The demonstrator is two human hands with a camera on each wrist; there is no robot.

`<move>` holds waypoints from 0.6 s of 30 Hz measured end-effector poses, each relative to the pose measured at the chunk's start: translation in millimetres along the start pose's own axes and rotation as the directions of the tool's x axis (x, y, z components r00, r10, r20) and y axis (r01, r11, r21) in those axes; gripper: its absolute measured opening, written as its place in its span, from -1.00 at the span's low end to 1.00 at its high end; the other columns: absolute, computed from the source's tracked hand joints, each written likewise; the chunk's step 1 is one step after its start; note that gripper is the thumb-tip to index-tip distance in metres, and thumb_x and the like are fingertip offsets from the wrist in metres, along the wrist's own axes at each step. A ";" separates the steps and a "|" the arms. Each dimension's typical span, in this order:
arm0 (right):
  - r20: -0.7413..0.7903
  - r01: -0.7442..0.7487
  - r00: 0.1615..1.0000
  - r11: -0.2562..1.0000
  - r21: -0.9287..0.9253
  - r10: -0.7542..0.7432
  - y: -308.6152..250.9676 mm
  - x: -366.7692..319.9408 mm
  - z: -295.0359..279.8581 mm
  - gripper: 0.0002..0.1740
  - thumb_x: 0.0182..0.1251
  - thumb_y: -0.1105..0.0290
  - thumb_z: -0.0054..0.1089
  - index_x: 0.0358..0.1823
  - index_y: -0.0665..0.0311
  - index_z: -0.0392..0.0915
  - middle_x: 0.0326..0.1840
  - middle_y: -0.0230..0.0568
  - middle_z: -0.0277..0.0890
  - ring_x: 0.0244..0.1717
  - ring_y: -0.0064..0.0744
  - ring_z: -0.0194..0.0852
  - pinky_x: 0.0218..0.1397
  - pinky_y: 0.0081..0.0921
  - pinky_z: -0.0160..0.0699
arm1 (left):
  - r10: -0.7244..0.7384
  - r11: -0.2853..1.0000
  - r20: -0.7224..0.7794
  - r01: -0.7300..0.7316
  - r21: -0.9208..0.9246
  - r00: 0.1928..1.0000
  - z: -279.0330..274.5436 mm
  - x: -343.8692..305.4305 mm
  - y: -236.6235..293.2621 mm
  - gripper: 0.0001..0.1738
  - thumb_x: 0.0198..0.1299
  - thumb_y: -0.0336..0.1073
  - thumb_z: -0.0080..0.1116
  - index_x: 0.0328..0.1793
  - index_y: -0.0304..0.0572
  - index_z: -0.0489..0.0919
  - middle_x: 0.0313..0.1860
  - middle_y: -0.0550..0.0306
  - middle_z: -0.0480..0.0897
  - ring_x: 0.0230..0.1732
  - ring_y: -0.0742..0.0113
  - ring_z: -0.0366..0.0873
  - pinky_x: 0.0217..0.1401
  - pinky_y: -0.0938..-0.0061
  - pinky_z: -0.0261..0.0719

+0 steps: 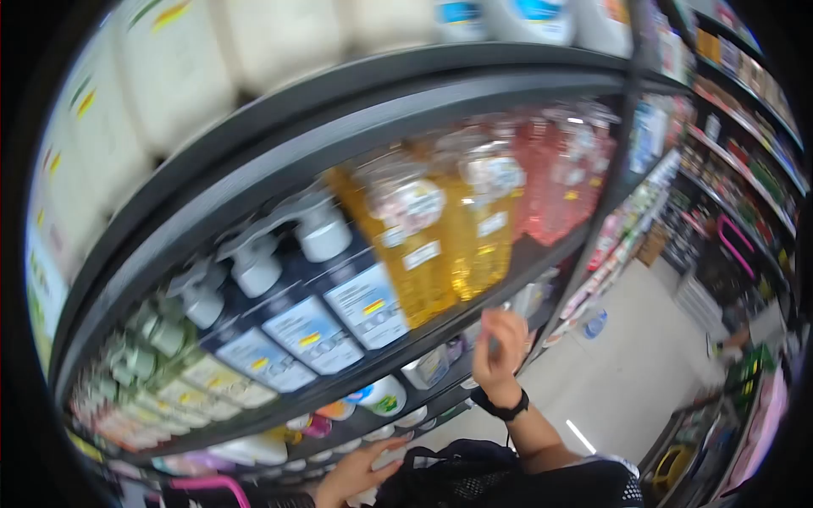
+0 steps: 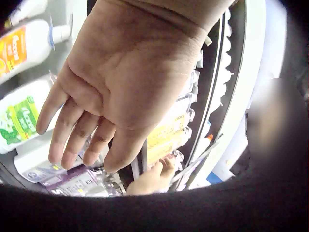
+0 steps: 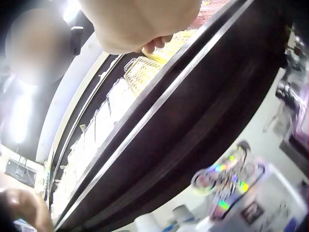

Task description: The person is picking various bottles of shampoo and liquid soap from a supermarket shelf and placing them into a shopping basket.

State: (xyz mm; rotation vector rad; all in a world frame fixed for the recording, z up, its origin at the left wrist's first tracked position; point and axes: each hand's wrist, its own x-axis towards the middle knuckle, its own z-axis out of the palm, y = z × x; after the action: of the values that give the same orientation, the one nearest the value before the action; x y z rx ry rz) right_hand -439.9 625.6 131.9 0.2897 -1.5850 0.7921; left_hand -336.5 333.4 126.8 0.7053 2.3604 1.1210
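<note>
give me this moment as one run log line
left hand: empty, fingers extended | right hand: empty, near amber bottles | amber bottles: between blue-labelled pump bottles and pink bottles

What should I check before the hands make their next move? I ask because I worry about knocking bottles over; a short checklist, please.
1. Left hand free: ok, fingers straight, holding nothing.
2. Right hand free: ok, nothing seen in it.
3. Right hand clear of the yellow bottles: cannot tell; it is near them, but the gap isn't clear.
4. Yellow bottles upright: ok, standing side by side.
5. Blue-labelled pump bottles upright: ok, in a row.
6. Small white labels on the yellow bottles readable: not ok, too blurred.
</note>
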 end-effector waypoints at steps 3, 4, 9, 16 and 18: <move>0.347 -0.131 0.937 0.965 0.225 0.046 -26.7 -34.6 5.1 -0.80 -0.12 0.74 0.13 -0.44 0.34 0.59 -0.42 -0.11 0.58 -0.44 -0.13 0.56 -0.35 -0.40 0.53 | -0.118 0.988 -0.149 0.100 -0.122 0.982 -13.5 -35.5 -9.9 -0.57 0.28 -0.33 0.18 0.28 -0.17 0.51 0.17 0.02 0.63 0.17 0.17 0.59 0.24 0.38 0.48; 0.477 -0.211 0.877 0.934 0.289 0.050 -35.3 -47.6 11.6 -0.81 -0.10 0.72 0.15 -0.43 0.33 0.59 -0.41 -0.13 0.58 -0.45 -0.15 0.57 -0.37 -0.41 0.53 | -0.159 0.984 -0.234 0.135 -0.117 0.959 -17.5 -52.0 -22.4 -0.58 0.28 -0.35 0.18 0.28 -0.17 0.51 0.12 0.03 0.65 0.13 0.23 0.61 0.21 0.40 0.50; 0.806 -0.366 0.470 0.752 0.548 -0.359 -105.7 -68.9 60.0 -0.81 -0.02 0.69 0.18 -0.38 0.27 0.62 -0.40 -0.20 0.62 -0.45 -0.23 0.62 -0.39 -0.45 0.57 | -0.386 0.922 -0.855 0.171 -0.347 0.346 -16.0 -157.7 -89.1 -0.64 0.22 -0.46 0.18 0.17 -0.25 0.56 0.01 0.09 0.66 -0.07 0.34 0.64 -0.04 0.50 0.59; 0.815 -0.571 0.060 0.650 0.501 -0.576 -227.3 -120.4 111.7 -0.83 0.11 0.61 0.19 -0.30 0.21 0.66 -0.29 -0.24 0.67 -0.39 -0.23 0.64 -0.33 -0.46 0.59 | -0.631 0.776 -0.654 -0.323 -0.542 -0.418 -27.3 -306.0 -159.5 -0.69 0.28 -0.38 0.12 0.14 -0.18 0.50 0.02 0.22 0.58 0.03 0.41 0.54 0.04 0.46 0.54; 0.778 -0.597 -0.040 0.639 0.485 -0.627 -266.2 -141.2 131.5 -0.84 0.13 0.57 0.19 -0.28 0.20 0.67 -0.28 -0.24 0.67 -0.35 -0.23 0.65 -0.30 -0.44 0.60 | -0.762 0.648 -0.452 -0.554 -0.523 -0.464 -36.6 -364.7 -207.2 -0.70 0.27 -0.38 0.12 0.12 -0.18 0.50 -0.04 0.22 0.57 -0.06 0.41 0.52 0.05 0.38 0.55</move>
State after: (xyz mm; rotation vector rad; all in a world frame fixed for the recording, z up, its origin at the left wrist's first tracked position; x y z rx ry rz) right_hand -353.8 311.8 85.0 2.1496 -2.4672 1.3889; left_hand -127.6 -22.1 41.6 -2.2201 1.6649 3.0835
